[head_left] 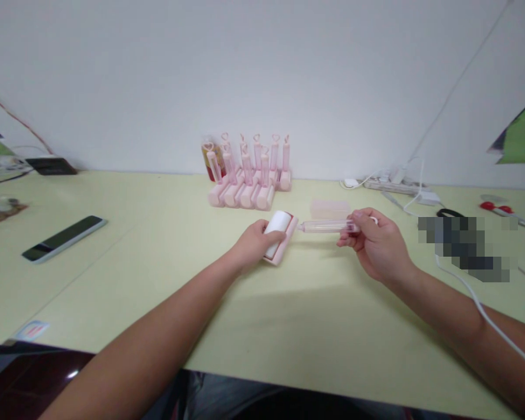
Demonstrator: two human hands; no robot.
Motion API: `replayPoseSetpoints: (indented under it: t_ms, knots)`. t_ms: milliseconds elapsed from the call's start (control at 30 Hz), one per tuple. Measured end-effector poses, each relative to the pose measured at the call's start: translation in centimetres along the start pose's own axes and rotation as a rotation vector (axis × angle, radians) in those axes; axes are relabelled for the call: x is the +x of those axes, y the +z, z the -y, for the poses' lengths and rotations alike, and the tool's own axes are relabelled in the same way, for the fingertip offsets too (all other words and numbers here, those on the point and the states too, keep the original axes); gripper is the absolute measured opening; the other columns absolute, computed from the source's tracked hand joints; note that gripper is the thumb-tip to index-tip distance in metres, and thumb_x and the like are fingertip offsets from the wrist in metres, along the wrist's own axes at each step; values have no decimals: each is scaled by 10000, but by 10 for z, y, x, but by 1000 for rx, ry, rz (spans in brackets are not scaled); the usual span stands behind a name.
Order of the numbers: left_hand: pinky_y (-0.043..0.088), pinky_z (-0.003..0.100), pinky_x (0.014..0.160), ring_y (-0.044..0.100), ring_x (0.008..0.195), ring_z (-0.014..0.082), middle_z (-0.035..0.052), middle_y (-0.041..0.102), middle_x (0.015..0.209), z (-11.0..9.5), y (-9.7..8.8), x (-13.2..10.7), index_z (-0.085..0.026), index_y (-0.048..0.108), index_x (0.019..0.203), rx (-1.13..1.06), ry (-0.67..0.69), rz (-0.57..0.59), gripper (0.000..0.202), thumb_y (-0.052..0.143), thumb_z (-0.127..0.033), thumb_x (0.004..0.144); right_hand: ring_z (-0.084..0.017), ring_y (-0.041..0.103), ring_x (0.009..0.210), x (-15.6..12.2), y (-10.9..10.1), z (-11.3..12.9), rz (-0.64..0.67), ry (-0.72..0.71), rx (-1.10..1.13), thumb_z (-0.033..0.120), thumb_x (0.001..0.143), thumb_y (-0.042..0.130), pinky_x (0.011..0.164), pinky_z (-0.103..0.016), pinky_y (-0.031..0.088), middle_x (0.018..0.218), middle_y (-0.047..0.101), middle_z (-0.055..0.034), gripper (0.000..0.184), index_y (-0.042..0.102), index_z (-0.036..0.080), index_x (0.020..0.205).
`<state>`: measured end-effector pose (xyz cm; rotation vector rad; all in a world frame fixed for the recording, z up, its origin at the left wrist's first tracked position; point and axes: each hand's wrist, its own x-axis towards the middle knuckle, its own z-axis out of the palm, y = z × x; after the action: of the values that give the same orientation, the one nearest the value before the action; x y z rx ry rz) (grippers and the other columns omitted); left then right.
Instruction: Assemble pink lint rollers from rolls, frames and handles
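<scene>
My left hand [254, 244] is wrapped round a lint roller head [279, 226], a white sticky roll in a pale pink holder, with the thumb across the roll. In my right hand [380, 244] is a translucent pink handle [326, 226], pinched by its right end and held level. The narrow tip of the handle points at the holder's right edge; whether the two touch I cannot tell. Just behind the handle, a pale pink translucent cover [331, 207] lies on the table. Several pink lint rollers [247, 195] stand in rows further back, handles up.
A yellow and red packet [213, 160] leans behind the rollers. On the left lies a long dark-faced device [65, 239]. To the right are a power strip [394, 185], a white cable [468, 291] crossing my right forearm, and a red-ended tool [496, 207].
</scene>
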<state>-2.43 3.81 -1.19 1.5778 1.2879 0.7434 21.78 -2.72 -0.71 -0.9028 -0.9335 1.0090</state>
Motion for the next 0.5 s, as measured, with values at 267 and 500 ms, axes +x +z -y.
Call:
replayPoseSetpoints:
  t_ms: [267, 500]
  knots:
    - [401, 257, 611, 559, 687, 156, 47, 647, 862, -8, 1, -6, -136, 582, 1004, -666, -5, 170, 407, 680, -351, 672, -100, 622, 553, -7, 5, 6, 53, 27, 18, 385, 810, 730, 562, -249, 603, 671, 601, 45, 240, 561, 215, 815]
    - [380, 249, 580, 535, 665, 145, 30, 618, 825, -12, 4, -11, -147, 555, 1054, -751, 39, 203, 477, 715, -321, 639, -91, 622, 572, -13, 9, 7, 61, 111, 70, 381, 809, 735, 566, -232, 609, 681, 587, 39, 259, 560, 192, 781]
